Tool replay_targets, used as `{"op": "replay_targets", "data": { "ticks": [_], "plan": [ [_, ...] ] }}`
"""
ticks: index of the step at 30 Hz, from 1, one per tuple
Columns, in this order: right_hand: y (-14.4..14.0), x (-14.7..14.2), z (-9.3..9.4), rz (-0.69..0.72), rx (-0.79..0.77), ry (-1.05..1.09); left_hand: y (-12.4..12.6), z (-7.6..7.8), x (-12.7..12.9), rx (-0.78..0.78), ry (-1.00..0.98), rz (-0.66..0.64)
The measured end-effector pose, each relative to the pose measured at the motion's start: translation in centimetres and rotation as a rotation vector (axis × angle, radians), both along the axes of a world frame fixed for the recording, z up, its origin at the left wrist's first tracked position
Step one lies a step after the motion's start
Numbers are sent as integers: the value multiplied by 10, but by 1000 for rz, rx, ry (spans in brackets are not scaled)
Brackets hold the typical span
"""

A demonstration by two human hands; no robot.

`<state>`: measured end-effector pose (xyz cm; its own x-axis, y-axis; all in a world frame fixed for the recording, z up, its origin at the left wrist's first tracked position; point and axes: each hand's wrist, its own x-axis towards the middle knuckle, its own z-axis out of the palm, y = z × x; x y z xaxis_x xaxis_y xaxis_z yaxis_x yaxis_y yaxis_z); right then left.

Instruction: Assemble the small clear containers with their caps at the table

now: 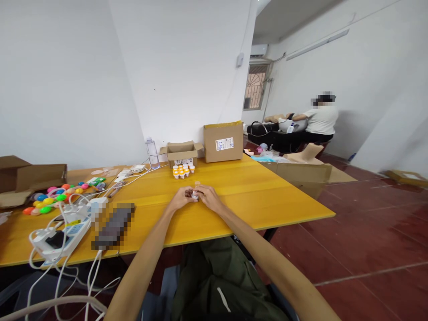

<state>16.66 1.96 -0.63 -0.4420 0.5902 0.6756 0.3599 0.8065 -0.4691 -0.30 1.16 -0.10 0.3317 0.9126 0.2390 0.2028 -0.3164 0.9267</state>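
Between my two hands, above the wooden table, is a small white bottle [195, 195], mostly covered by fingers. My left hand [181, 199] is closed around it from the left side. From the right, my right hand [208, 197] has its fingertips pinched at the upper part of the same bottle. A small pale piece [197, 183] shows just beyond the fingers; what it is I cannot make out. Farther back stands a tight group of small white-and-orange bottles [182, 172]. Directly behind them is an open cardboard box [182, 156].
A larger closed carton [223, 142] and a clear plastic bottle [151, 154] stand along the wall. On the left lie power strips [75, 232] with white cables, a blurred dark device [113, 225] and colourful plastic eggs [50, 200]. A person [321, 118] sits at the far right.
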Motion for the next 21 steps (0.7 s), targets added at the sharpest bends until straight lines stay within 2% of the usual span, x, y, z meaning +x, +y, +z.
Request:
{"op": "replay_targets", "data": {
  "ticks": [21],
  "plan": [
    [1,-2,-1,-28,25,1,-6,8,5,-23,-20,4]
  ]
}}
